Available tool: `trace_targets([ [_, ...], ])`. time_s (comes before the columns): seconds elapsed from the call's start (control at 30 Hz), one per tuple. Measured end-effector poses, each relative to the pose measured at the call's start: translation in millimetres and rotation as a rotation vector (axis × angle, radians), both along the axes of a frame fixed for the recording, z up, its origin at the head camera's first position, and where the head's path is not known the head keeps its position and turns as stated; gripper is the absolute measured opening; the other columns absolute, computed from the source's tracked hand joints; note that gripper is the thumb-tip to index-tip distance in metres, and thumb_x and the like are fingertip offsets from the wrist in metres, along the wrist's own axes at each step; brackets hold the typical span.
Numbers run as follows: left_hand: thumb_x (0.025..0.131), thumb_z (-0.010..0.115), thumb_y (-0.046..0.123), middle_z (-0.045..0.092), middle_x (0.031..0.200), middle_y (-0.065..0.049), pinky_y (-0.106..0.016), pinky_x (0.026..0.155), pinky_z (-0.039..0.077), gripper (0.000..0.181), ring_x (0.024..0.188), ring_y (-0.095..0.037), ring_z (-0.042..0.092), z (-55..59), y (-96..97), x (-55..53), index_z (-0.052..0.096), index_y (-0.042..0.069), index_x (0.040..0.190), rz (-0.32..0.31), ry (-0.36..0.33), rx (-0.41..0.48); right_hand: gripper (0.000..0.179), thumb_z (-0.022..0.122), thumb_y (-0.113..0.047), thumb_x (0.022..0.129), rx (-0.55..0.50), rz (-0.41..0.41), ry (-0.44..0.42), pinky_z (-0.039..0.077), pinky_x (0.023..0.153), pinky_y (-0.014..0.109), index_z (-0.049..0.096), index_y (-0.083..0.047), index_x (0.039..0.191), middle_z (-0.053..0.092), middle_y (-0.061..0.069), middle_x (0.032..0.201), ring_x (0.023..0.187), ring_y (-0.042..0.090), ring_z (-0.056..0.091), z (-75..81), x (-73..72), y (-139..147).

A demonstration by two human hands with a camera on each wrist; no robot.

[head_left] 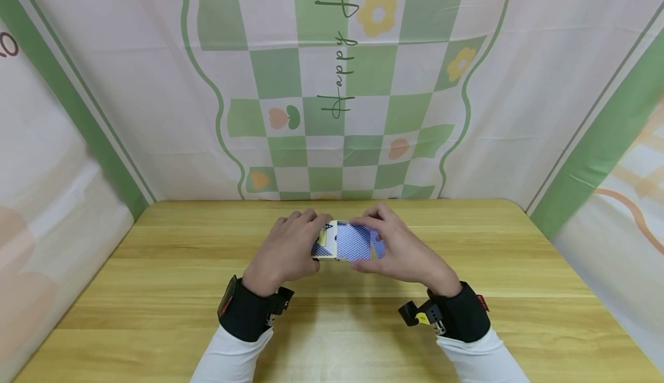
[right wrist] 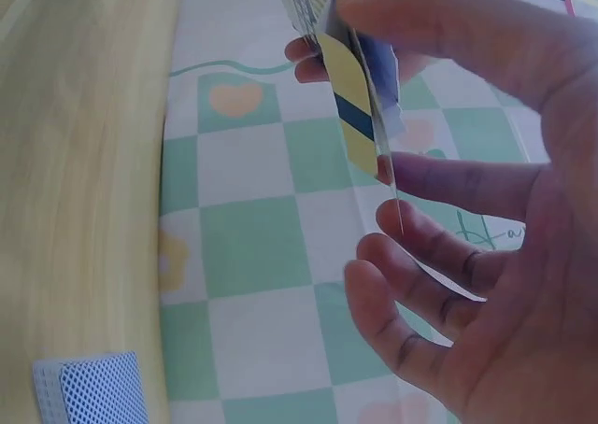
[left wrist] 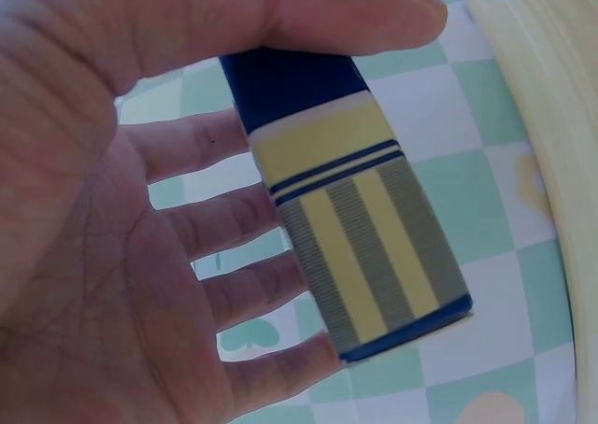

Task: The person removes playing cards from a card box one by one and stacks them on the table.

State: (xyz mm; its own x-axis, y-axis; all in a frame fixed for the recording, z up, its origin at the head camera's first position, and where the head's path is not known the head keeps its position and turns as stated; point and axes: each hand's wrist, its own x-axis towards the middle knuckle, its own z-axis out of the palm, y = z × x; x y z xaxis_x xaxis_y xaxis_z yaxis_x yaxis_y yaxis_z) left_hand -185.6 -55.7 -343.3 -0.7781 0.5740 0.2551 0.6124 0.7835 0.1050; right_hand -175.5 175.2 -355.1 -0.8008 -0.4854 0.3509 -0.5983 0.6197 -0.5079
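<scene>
A playing card box [head_left: 325, 241] with a white "A" panel and a blue patterned surface is held up over the table between both hands. My left hand [head_left: 289, 247] grips its left end; in the left wrist view the box's side [left wrist: 350, 237] shows yellow and grey stripes, with the thumb across one end. At the other end my right hand [head_left: 396, 250] pinches the raised yellow flap [right wrist: 353, 106] between thumb and index finger, the other fingers loosely bent. A stack of blue-backed playing cards [right wrist: 101, 391] lies on the table.
The wooden table [head_left: 155, 314] ends at a hanging checked cloth [head_left: 321, 71] behind the hands. More printed cloth stands along the left and right sides. Each wrist wears a black band [head_left: 461, 314] with a small camera mount.
</scene>
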Motion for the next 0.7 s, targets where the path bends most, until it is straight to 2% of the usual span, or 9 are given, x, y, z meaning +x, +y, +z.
trace_targets([
  [0.4, 0.063, 0.077, 0.024, 0.052, 0.111, -0.001, -0.043, 0.082, 0.038, 0.073, 0.099, -0.021, 0.049, -0.1, -0.8, -0.4, 0.047, 0.017, 0.129, 0.002, 0.002, 0.011, 0.062, 0.079, -0.036, 0.066, 0.049, -0.024, 0.033, 0.044, 0.077, 0.031, 0.057, -0.021, 0.122, 0.042, -0.003, 0.112, 0.1, 0.018, 0.044, 2.0, -1.1, 5],
  [0.53, 0.063, 0.077, 0.024, 0.052, 0.112, -0.001, -0.043, 0.082, 0.038, 0.072, 0.1, -0.021, 0.049, 0.2, -1.4, -0.3, 0.047, 0.016, 0.129, 0.007, 0.002, 0.017, 0.061, 0.079, -0.034, 0.065, 0.064, -0.03, 0.032, 0.044, 0.079, 0.032, 0.057, -0.02, 0.121, 0.043, -0.005, 0.116, 0.103, 0.017, 0.043, 2.8, -2.0, 8],
  [0.7, 0.064, 0.076, 0.023, 0.052, 0.114, -0.002, -0.043, 0.083, 0.038, 0.073, 0.102, -0.022, 0.05, 0.9, -2.1, -0.3, 0.047, 0.016, 0.13, 0.015, 0.001, 0.018, 0.065, 0.077, -0.029, 0.068, 0.087, -0.022, 0.025, 0.044, 0.081, 0.036, 0.053, -0.017, 0.127, 0.046, 0.0, 0.124, 0.108, 0.021, 0.044, 4.3, -2.0, 12],
])
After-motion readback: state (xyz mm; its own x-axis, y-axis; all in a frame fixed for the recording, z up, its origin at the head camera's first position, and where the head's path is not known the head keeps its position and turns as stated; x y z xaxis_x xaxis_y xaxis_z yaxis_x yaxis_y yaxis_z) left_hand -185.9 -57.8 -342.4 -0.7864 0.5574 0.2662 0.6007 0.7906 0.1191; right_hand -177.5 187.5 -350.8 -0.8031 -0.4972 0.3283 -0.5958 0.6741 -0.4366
